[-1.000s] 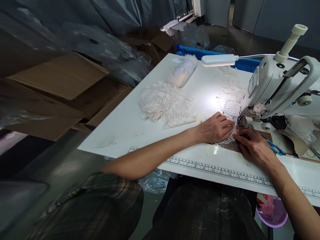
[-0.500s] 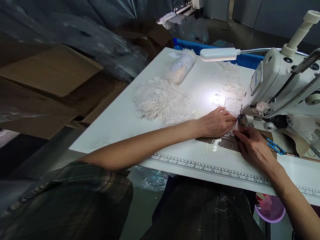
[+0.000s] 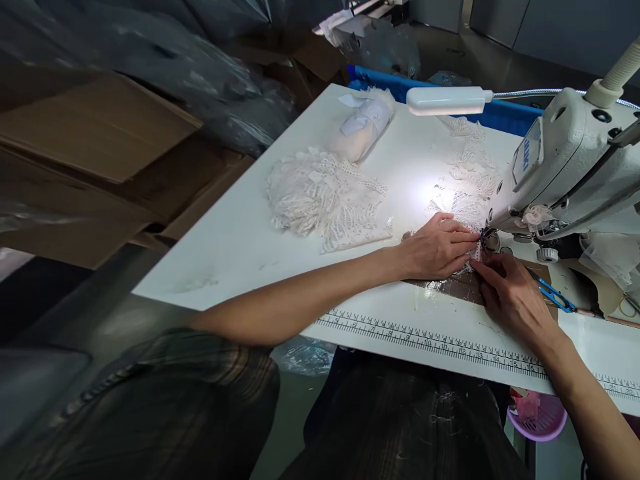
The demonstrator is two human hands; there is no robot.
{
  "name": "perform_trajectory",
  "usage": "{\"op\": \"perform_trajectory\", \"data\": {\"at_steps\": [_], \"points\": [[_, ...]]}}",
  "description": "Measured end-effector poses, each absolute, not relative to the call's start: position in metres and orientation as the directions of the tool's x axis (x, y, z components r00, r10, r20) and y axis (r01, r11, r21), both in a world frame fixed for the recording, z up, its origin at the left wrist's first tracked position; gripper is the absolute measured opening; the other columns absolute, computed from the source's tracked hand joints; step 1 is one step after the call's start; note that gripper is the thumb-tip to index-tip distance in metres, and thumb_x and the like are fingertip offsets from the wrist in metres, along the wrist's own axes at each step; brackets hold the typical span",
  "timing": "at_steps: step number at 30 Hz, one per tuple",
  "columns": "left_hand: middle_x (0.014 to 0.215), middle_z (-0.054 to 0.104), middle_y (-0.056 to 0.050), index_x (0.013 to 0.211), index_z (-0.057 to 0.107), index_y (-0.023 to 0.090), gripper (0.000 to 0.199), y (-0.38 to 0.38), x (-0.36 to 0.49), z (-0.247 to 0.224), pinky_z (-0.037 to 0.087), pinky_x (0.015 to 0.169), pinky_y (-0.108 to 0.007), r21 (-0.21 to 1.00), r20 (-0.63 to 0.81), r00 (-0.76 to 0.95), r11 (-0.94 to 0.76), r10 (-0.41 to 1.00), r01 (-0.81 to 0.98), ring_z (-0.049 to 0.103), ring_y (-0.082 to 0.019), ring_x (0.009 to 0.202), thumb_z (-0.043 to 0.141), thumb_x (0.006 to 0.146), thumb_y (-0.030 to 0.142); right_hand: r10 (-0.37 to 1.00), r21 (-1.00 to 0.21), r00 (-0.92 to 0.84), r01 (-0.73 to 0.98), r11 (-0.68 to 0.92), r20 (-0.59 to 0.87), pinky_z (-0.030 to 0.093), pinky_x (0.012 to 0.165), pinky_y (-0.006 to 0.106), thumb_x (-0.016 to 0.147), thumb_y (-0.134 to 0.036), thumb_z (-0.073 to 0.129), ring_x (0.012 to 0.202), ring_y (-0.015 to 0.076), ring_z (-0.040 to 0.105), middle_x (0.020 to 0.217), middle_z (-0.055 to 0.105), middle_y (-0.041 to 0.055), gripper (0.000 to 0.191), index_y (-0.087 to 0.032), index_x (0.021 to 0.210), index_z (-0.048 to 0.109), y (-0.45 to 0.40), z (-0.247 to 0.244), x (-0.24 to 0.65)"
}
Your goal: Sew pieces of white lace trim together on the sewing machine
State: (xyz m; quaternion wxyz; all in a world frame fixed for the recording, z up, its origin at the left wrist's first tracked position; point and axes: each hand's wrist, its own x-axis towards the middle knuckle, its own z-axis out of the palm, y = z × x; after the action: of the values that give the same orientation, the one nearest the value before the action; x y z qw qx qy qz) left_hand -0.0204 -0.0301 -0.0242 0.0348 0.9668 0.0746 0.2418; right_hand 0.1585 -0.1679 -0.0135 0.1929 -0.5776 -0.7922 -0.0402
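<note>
Head view: lace [image 3: 467, 203] is partly covered by the left hand [image 3: 439, 248], fingers extended, beside the sewing machine [image 3: 560, 157]; gripping by the right hand [image 3: 515, 293] cannot be told.

I've got a white table [image 3: 225, 267] reaching to the right edge, a ruler scale [image 3: 429, 341] along its lower side. A lace heap [image 3: 305, 193] lies mid-frame, wrapped bundle [image 3: 365, 123] just above; lace strip [image 3: 470, 179] and sewing machine [image 3: 560, 147] at right.
</note>
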Motion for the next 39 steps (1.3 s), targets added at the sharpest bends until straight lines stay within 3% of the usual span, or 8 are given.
{"op": "perform_trajectory", "data": {"at_steps": [10,39], "points": [[0.130,0.065,-0.011,0.120,0.064,0.019,0.033,-0.0268,-0.0251,-0.0202,0.032,0.114,-0.061,0.130,0.400,0.903,-0.985,0.160,0.117,0.062,-0.023,0.120,0.038,0.102,0.026,0.890,-0.142,-0.262,0.932,0.334,0.372,0.056,0.077,0.038,0.090,-0.014,0.047,0.089,0.0224,0.058,0.099,0.059,0.0119,0.035,-0.020,0.117,0.068,-0.1668,-0.0096,0.1550],[0.134,0.062,-0.011,0.124,0.062,0.021,0.031,-0.0302,-0.0222,-0.0194,0.033,0.113,-0.066,0.199,0.370,0.907,-0.971,0.200,0.132,0.058,-0.024,0.127,0.042,0.100,0.022,0.905,-0.208,-0.226,0.926,0.314,0.362,0.057,0.073,0.038,0.089,-0.015,0.047,0.086,0.0209,0.059,0.101,0.059,0.0114,0.035,-0.021,0.116,0.069,-0.1668,-0.0104,0.1568]]}}
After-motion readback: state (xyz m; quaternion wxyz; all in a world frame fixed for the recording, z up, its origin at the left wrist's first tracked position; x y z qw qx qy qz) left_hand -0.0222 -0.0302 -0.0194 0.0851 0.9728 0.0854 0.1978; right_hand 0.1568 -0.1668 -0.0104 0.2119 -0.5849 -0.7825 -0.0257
